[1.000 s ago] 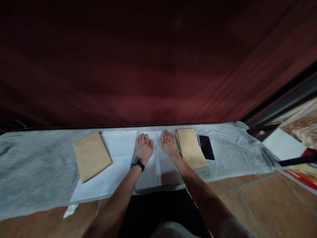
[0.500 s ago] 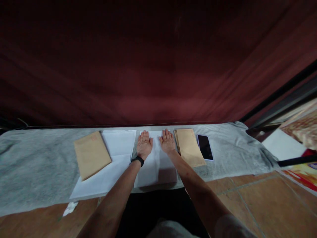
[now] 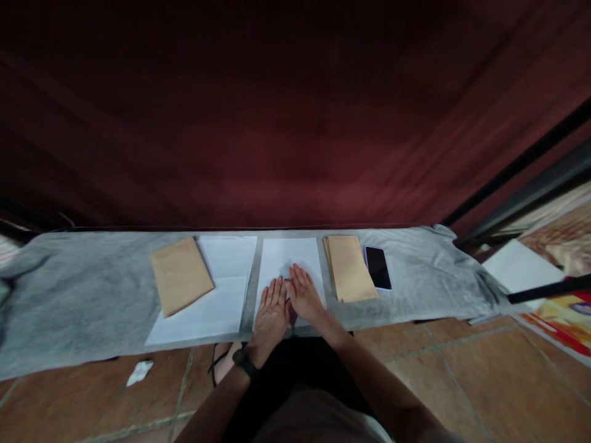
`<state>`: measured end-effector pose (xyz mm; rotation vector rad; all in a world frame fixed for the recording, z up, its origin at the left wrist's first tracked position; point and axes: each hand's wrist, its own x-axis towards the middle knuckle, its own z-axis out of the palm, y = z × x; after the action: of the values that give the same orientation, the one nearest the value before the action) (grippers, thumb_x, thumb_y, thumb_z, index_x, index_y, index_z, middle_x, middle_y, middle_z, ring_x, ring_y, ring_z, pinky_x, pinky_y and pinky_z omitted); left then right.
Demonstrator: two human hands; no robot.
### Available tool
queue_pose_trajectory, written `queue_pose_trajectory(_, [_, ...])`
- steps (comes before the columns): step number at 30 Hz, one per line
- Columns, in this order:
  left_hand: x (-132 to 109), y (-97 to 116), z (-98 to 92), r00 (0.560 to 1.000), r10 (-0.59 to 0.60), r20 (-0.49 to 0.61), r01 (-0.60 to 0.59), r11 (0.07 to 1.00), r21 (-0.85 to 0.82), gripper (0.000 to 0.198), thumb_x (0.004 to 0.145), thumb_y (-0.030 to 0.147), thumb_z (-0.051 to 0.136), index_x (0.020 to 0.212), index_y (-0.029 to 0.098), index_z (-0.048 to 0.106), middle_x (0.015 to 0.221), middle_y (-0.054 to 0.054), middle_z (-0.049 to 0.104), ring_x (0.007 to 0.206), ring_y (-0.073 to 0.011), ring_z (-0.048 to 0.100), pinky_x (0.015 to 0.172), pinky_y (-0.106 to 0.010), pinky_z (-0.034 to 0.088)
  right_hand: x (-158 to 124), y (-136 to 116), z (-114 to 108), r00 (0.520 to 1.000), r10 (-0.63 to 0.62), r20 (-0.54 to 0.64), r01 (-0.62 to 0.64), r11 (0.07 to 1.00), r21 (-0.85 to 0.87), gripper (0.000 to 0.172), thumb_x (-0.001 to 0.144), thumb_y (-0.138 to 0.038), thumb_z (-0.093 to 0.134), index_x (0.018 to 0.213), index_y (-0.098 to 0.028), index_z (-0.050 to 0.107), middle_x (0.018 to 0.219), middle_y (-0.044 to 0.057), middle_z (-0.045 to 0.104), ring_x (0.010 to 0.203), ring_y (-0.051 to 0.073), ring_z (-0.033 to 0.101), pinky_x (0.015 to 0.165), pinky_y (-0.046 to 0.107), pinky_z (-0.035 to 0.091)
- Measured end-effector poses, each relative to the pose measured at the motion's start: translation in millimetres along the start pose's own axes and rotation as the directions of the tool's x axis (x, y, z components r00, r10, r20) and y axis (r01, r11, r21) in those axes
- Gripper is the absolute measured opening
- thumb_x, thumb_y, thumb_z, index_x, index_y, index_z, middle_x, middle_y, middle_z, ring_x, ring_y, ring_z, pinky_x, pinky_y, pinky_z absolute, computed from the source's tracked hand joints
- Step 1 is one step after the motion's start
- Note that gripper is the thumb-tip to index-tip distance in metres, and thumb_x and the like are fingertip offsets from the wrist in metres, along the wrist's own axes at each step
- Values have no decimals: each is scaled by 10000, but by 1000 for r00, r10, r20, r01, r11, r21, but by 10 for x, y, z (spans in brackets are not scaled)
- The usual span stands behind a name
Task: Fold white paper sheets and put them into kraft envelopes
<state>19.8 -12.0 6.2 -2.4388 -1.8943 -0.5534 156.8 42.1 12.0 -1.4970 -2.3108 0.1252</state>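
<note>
Drawn back and closer together, the left hand (image 3: 271, 312) and right hand (image 3: 305, 298) lie palms-down on the middle white sheet (image 3: 279, 254), fingers straight and gripping nothing, apparently keeping it flat on the grey cloth (image 3: 420, 264); brown envelopes (image 3: 354, 271) flank it, likely leaving room.

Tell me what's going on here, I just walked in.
A person has the left hand and right hand palm down, close together, over the near part of a white sheet. To its left, a brown paper bundle partly covers more white paper; to its right lie brown envelopes and a phone.
</note>
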Motion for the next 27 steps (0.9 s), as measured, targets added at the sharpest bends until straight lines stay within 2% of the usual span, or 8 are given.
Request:
queue_pose_trajectory(3, [-135, 5, -12, 1000, 6, 18, -6, 1000, 18, 594, 1001, 246, 319, 1579, 108, 325, 1605, -160, 396, 1522, -263, 311, 1232, -505, 320, -484, -97, -26, 999, -47, -19, 47, 999, -25, 537, 1082, -345, 326, 1560, -105, 375, 1613, 136, 388, 1509, 232, 347, 1235, 453, 302])
queue_pose_trajectory(6, [-193, -11, -61, 1000, -23, 11, 23, 999, 42, 588, 1023, 336, 322, 1548, 77, 383, 1597, -187, 395, 1516, -277, 325, 1230, -493, 323, -752, -28, -122, 998, -26, -53, 22, 997, -75, 558, 1065, -383, 409, 1561, -131, 380, 1608, 132, 399, 1502, 248, 361, 1232, 460, 302])
queue_pose_trajectory(12, [-390, -53, -141, 998, -48, -42, 51, 996, 73, 654, 1038, 467, 312, 1510, 30, 427, 1573, -236, 413, 1489, -330, 371, 1203, -515, 355, -966, 190, -266, 996, 6, -90, -14, 996, -89, 587, 1061, -399, 410, 1574, -120, 349, 1583, 145, 441, 1477, 255, 402, 1221, 463, 321])
queue_pose_trajectory(19, [-720, -106, -179, 997, -33, -65, 39, 995, 89, 651, 1033, 448, 344, 1538, 39, 376, 1582, -227, 407, 1497, -311, 363, 1203, -499, 363, -1234, 331, -301, 998, -23, -60, 15, 993, -121, 628, 1050, -371, 427, 1592, -85, 288, 1591, 174, 419, 1487, 271, 386, 1218, 473, 338])
queue_pose_trajectory(23, [-789, -181, -215, 999, 8, -37, -4, 993, 116, 602, 1038, 386, 325, 1527, 43, 404, 1566, -216, 440, 1488, -294, 385, 1201, -476, 370, -1324, 413, -338, 998, -36, -53, 30, 993, -117, 639, 1035, -329, 457, 1597, -88, 270, 1592, 171, 422, 1484, 271, 388, 1219, 479, 343])
queue_pose_trajectory(27, [-745, -254, -316, 999, 24, 45, -28, 995, 93, 556, 1036, 374, 341, 1493, 89, 481, 1546, -183, 481, 1445, -310, 449, 1141, -492, 436, -1334, 470, -356, 997, -56, -46, 53, 996, -77, 617, 1003, -254, 496, 1572, -83, 328, 1580, 178, 440, 1482, 284, 389, 1217, 498, 349])
